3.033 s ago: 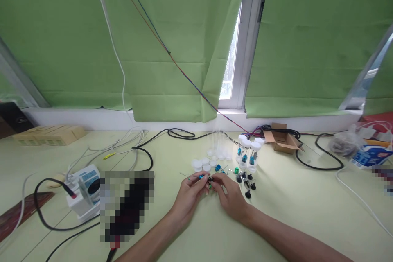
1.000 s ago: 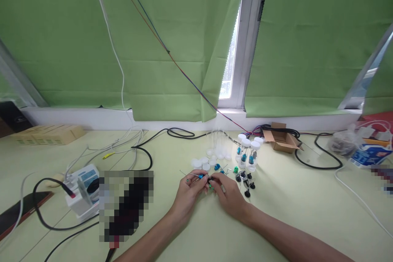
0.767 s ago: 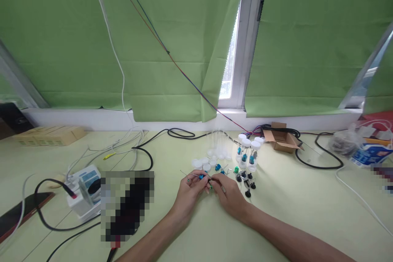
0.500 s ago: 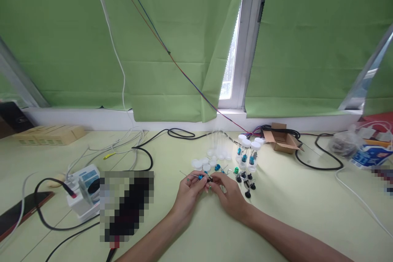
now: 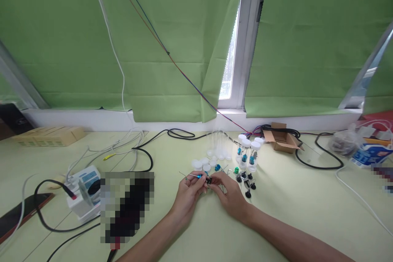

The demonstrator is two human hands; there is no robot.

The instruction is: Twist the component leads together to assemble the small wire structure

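Fingers pinched, my left hand (image 5: pixel 188 196) grips a small blue metal fitting (image 5: pixel 199 176) with a thin metal rod pointing left. My right hand (image 5: pixel 229 196) has its thumb and fingertips closed on a small black knob-like part (image 5: pixel 209 180), which meets the blue fitting's right end. Whether the two are joined I cannot tell. Beyond my hands lie white round caps (image 5: pixel 198 166), a blue fitting (image 5: pixel 217 167) and a green fitting (image 5: pixel 236 170). Several black knob-like parts (image 5: pixel 248 193) are right of my right hand.
Clear tubes (image 5: pixel 218 147) stand behind the caps. Capped tubes (image 5: pixel 252 155) with blue fittings inside are to their right, before an opened cardboard box (image 5: pixel 281 143). On the left are a white power strip (image 5: pixel 82 196), a black cable (image 5: pixel 150 157) and a pixelated dark object (image 5: pixel 129 204).
The black part shows more plainly between my fingertips, and the blue fitting has shifted slightly left. Both hands stay in nearly the same place.
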